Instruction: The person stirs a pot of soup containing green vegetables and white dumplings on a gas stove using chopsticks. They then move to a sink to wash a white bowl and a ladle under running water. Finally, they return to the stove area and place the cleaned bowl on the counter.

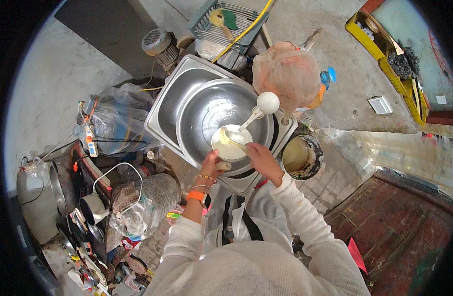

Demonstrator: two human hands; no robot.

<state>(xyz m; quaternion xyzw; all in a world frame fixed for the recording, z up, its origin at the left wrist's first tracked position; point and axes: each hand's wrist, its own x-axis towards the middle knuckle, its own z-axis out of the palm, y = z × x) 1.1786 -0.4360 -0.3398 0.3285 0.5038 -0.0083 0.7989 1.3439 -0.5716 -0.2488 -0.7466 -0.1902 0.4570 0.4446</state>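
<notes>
My left hand [211, 165] grips a small white pan [230, 152] at its near left side, by a short beige handle [223, 166]. The pan is tilted over a wide steel basin [197, 107], which sits in a stainless steel sink [166, 100]. In my right hand [262, 160] is the handle of a scrubbing brush [225, 136], its pale yellow bristles inside the pan. A white faucet [252, 119] with a round knob reaches over the pan, its spout end close above the pan's inside. Whether water runs from it is hard to tell.
Right of the sink stands a bucket [299, 155] of cloudy liquid. A plastic-covered bundle [287, 74] stands behind the faucet. At the back is a grey dish rack [232, 22] beside an electric motor [158, 42]. A power strip [90, 142] hangs at left, near bagged items.
</notes>
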